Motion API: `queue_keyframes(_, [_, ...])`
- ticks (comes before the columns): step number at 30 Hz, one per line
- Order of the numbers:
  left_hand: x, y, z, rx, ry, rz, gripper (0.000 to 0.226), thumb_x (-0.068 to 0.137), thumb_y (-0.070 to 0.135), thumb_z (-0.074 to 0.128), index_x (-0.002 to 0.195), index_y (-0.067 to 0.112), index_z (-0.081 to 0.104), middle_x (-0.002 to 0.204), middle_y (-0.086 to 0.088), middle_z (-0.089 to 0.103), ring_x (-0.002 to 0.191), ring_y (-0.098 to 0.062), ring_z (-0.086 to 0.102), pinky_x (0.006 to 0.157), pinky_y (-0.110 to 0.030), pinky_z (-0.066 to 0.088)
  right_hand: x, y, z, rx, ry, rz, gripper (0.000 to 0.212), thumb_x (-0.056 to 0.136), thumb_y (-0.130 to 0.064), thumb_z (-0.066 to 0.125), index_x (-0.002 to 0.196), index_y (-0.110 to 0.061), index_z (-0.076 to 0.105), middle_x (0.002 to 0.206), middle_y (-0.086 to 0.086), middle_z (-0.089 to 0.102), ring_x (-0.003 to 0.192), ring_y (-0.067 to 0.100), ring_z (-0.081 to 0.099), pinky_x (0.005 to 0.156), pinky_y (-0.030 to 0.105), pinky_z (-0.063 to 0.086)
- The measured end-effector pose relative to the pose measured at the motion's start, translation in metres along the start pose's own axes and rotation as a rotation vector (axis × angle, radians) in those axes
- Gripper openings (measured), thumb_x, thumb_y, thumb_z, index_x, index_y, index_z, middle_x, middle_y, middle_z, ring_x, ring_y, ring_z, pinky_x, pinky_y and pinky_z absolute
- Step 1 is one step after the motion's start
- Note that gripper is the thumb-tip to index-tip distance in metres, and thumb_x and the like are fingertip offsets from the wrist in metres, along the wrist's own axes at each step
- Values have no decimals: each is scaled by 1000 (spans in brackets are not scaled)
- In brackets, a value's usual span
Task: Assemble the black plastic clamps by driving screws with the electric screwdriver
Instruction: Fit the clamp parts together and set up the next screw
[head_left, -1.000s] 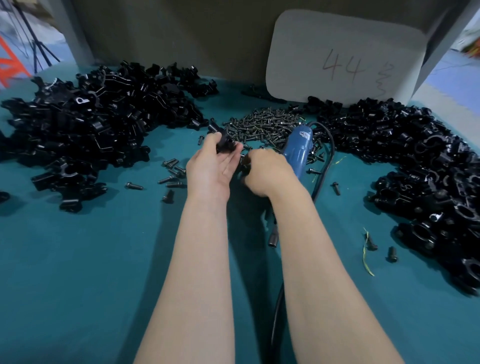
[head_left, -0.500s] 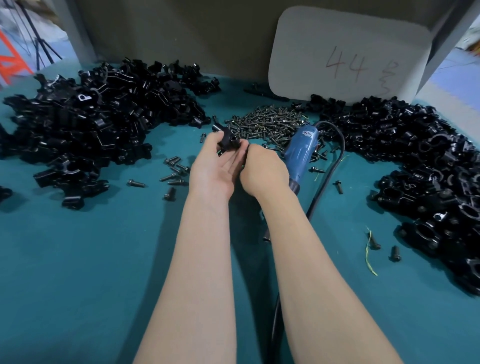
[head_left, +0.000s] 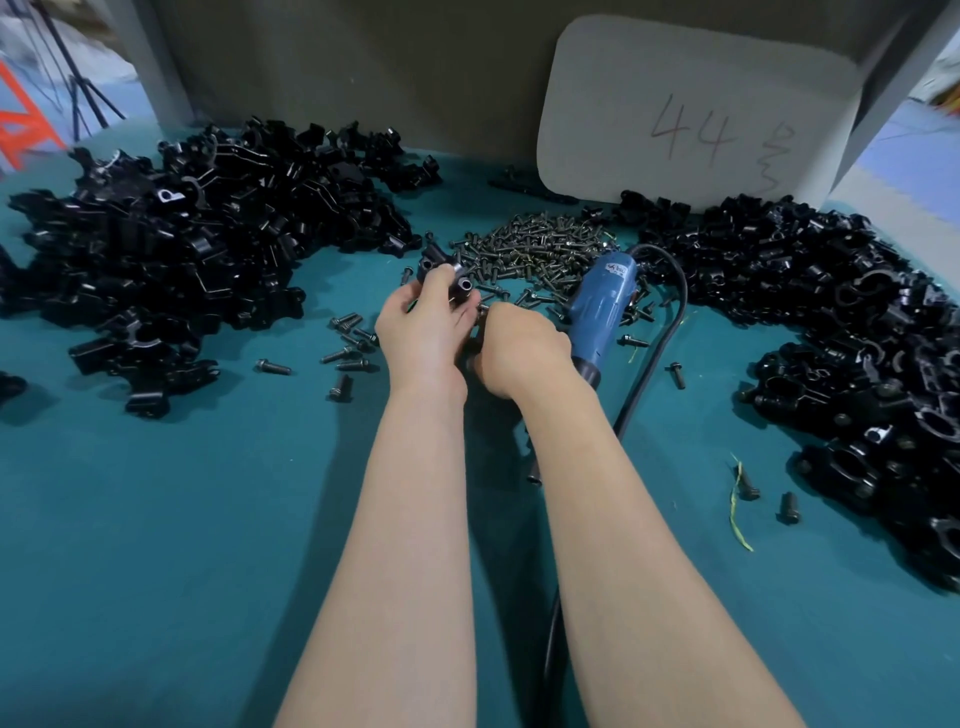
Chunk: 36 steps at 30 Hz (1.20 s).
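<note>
The left hand (head_left: 423, 332) is holding 1 black clamp (head_left: 441, 273) up just above the table (head_left: 156, 545), in front of the heap of screws (head_left: 540, 249). Its thumb and fingers are curling round the clamp's lower part and pinching it, leaving 2 open screw holes facing up.

The right hand (head_left: 524, 348) is sitting right beside the left, with its fingers curling inward toward the clamp. Its fingertips are hidden behind the back of the hand, so I cannot tell whether they are pinching a screw. The blue screwdriver (head_left: 600, 312) is lying against the outer side of this hand, pointing back toward the person. Whether the hand is actually gripping it is hidden too. Its cord (head_left: 670, 322) is looping away to the right.

This looks like the loading step for 1 clamp: getting a screw into a hole, with the driving not yet begun.

A left pile (head_left: 156, 270) and a right pile (head_left: 831, 338) of black parts are covering both sides of the table. Which pile is finished work is not clear; the right one seems more like closed clamps. Either way, plenty of screws and parts are waiting, so much of the job looks left.
</note>
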<state>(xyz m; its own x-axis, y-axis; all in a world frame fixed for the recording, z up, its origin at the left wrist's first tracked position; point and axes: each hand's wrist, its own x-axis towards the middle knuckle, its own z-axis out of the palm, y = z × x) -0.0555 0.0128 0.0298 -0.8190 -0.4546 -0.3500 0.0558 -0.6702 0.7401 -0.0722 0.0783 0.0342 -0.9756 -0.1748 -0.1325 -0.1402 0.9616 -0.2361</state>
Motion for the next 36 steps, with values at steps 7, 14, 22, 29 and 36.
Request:
queue_keyframes(7, [-3,1,2,14,1,15,45,89,10,64,130,-3,51,116,-22,66,82,-22,69,88,-33,57,0,-3,11,12,176,-31,19,92,-17,48,109,-12,56,113,10,60,108,32,55,76,35,32])
queue_keyframes(14, [-4,3,0,-42,54,17,24,89,10,63,110,0,56,119,-25,63,78,-21,69,80,-26,59,1,-2,14,63,179,-58,28,94,-22,50,120,-12,51,124,11,52,116,33,46,91,40,36])
queue_keyframes(22, [-4,5,0,-76,101,47,14,88,10,64,98,3,56,116,-26,65,74,-20,69,76,-26,59,3,-5,14,124,185,-92,18,92,-12,47,108,-11,56,112,11,58,107,32,51,79,36,33])
queue_keyframes(29, [-1,4,0,-82,98,42,20,88,10,64,106,1,57,115,-27,65,80,-23,70,79,-28,59,4,-9,16,160,99,-80,24,92,-10,46,116,-10,46,114,13,59,107,33,52,84,40,34])
queue_keyframes(36, [1,2,-2,-49,97,59,20,88,10,64,105,1,58,113,-24,66,80,-23,70,77,-26,59,3,-6,13,198,145,-95,21,95,-12,47,115,-10,51,114,11,58,106,30,54,93,40,42])
